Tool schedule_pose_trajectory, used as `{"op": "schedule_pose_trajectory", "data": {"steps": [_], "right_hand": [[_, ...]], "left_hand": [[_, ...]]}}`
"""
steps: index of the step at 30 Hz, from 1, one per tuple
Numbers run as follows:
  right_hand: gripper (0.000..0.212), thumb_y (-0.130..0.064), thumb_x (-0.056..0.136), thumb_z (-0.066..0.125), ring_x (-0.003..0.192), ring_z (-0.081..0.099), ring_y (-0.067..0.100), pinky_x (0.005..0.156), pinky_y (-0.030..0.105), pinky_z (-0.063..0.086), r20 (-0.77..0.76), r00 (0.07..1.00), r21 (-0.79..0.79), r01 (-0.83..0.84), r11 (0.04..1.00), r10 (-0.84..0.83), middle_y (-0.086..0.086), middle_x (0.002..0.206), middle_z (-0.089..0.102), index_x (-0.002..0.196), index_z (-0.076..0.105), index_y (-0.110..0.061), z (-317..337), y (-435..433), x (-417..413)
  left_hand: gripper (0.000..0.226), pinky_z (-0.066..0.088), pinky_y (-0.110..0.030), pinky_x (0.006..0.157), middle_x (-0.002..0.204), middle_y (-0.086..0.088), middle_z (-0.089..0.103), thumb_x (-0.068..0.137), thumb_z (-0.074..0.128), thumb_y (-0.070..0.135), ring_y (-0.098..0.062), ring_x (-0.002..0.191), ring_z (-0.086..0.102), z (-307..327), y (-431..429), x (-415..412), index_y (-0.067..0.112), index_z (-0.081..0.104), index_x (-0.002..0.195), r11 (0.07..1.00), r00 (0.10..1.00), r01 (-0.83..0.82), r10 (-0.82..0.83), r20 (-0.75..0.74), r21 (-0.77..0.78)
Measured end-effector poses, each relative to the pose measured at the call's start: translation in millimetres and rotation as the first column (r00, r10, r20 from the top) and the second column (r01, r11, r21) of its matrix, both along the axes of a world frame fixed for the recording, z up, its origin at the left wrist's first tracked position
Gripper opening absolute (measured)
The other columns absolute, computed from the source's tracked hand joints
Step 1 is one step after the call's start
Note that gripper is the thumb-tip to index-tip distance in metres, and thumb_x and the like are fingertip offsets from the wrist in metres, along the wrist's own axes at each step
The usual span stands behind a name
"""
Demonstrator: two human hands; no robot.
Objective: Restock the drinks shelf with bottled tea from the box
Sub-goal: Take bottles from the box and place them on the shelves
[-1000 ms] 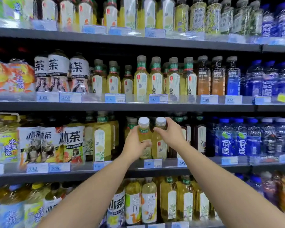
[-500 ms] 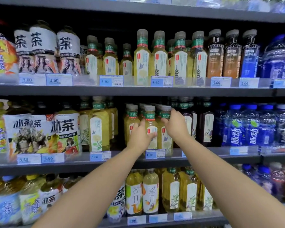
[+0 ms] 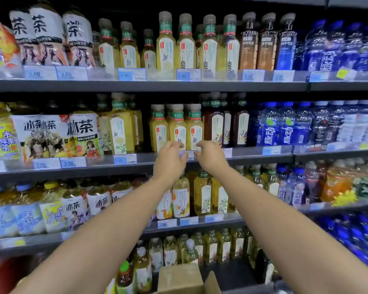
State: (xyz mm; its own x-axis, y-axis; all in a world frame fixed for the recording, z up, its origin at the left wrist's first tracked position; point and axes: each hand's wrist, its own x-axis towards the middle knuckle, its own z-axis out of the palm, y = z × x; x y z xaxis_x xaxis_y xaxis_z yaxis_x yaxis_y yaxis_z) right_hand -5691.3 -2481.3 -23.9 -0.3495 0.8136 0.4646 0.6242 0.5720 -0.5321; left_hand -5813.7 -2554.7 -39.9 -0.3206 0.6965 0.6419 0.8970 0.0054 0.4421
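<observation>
Our left hand (image 3: 170,159) and right hand (image 3: 210,155) hover at the shelf (image 3: 253,155) edge, fingers loosely curled and empty, just before the upright tea bottles (image 3: 177,128). We should face labels forward, then reach down to the box (image 3: 179,279).

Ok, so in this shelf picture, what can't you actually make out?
Head view only:
Box: cut off by the bottom edge, contents unseen.
Price tag under the tea bottles: mostly covered by the left hand and right hand.
Fingertips: blurred, so contact with the bottles is unclear.
Rows behind the front bottles: hidden by them.
</observation>
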Motion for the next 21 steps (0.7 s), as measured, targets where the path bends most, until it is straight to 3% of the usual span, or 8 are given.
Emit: {"op": "schedule_pose_trajectory", "data": {"steps": [5, 7, 11, 15, 19, 21], "right_hand": [[0.033, -0.026, 0.095, 0.057, 0.112, 0.060, 0.028, 0.093, 0.035, 0.048, 0.056, 0.996, -0.115, -0.058, 0.992, 0.065, 0.010, 0.122, 0.065, 0.124, 0.063, -0.010, -86.7, -31.3, 19.5], [0.028, -0.022, 0.098, 0.054, 0.106, 0.061, 0.030, 0.085, 0.035, 0.048, 0.078, 0.992, -0.182, -0.080, 0.980, 0.096, 0.011, 0.116, 0.067, 0.120, 0.065, -0.008, -134.3, -45.8, 23.1], [0.013, -0.020, 0.095, 0.055, 0.089, 0.063, 0.031, 0.070, 0.035, 0.048, 0.185, 0.970, -0.333, -0.092, 0.938, 0.161, 0.009, 0.091, 0.065, 0.092, 0.064, -0.011, -259.3, -69.0, 21.0], [0.025, -0.023, 0.095, 0.054, 0.100, 0.063, 0.034, 0.082, 0.036, 0.049, 0.258, 0.939, -0.498, -0.074, 0.864, 0.229, 0.015, 0.106, 0.068, 0.110, 0.067, -0.008, -382.3, -91.0, 17.9], [0.025, -0.024, 0.095, 0.057, 0.106, 0.062, 0.033, 0.085, 0.033, 0.047, 0.333, 0.890, -0.622, -0.040, 0.782, 0.310, 0.015, 0.112, 0.068, 0.112, 0.065, -0.008, -471.3, -102.3, 11.1], [0.025, -0.024, 0.093, 0.058, 0.109, 0.062, 0.031, 0.087, 0.032, 0.048, 0.370, 0.858, -0.693, 0.000, 0.721, 0.356, 0.012, 0.114, 0.067, 0.113, 0.065, -0.010, -509.3, -101.4, 1.8]], "left_hand": [[0.026, 0.050, -0.038, 0.089, 0.121, -0.002, 0.058, 0.097, 0.057, 0.031, -0.023, 0.110, 0.056, -88.3, -28.4, 15.5, 0.017, 0.063, 0.118, 0.995, 0.998, 0.061, -0.059, 0.029, -0.084], [0.025, 0.049, -0.039, 0.088, 0.122, -0.002, 0.059, 0.097, 0.056, 0.030, -0.024, 0.111, 0.057, -139.4, -38.1, 16.3, 0.017, 0.063, 0.118, 0.988, 0.997, 0.064, -0.058, 0.042, -0.142], [0.029, 0.050, -0.042, 0.089, 0.119, -0.006, 0.061, 0.094, 0.059, 0.029, -0.027, 0.112, 0.058, -258.4, -57.5, 9.2, 0.014, 0.064, 0.119, 0.950, 0.997, 0.068, -0.057, 0.047, -0.306], [0.029, 0.049, -0.045, 0.095, 0.114, -0.009, 0.061, 0.092, 0.056, 0.033, -0.033, 0.110, 0.058, -370.0, -77.9, -3.6, 0.019, 0.062, 0.116, 0.867, 1.000, 0.020, -0.011, 0.021, -0.497], [0.037, 0.052, -0.042, 0.091, 0.129, -0.004, 0.057, 0.090, 0.056, 0.034, -0.028, 0.119, 0.054, -445.5, -99.9, -21.3, 0.020, 0.062, 0.124, 0.812, 0.997, -0.018, -0.031, -0.074, -0.583], [0.048, 0.045, -0.042, 0.101, 0.144, -0.003, 0.049, 0.089, 0.057, 0.037, -0.028, 0.133, 0.045, -473.3, -104.3, -31.3, 0.022, 0.059, 0.133, 0.784, 0.991, -0.032, -0.055, -0.121, -0.620]]}}
